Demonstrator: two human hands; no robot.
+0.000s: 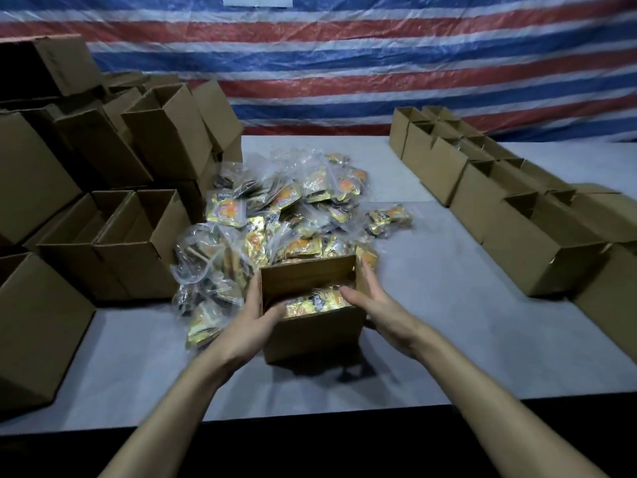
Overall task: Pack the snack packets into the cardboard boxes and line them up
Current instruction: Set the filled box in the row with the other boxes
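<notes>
My left hand and right hand each pinch a side wall of the open brown cardboard box near the grey desk's front edge.

— What hangs behind?
— A wrinkled tarpaulin striped red, white and blue, with a white sheet at its top edge.
— And below?
— A grey table, dimly lit; darkness under its near edge.

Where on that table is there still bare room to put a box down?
Widest bare patch: grey table between the packet pile and the right row of boxes. Also the near strip before the held box, and the far strip behind the pile. Crowded: the left, with stacked empty boxes.
</notes>
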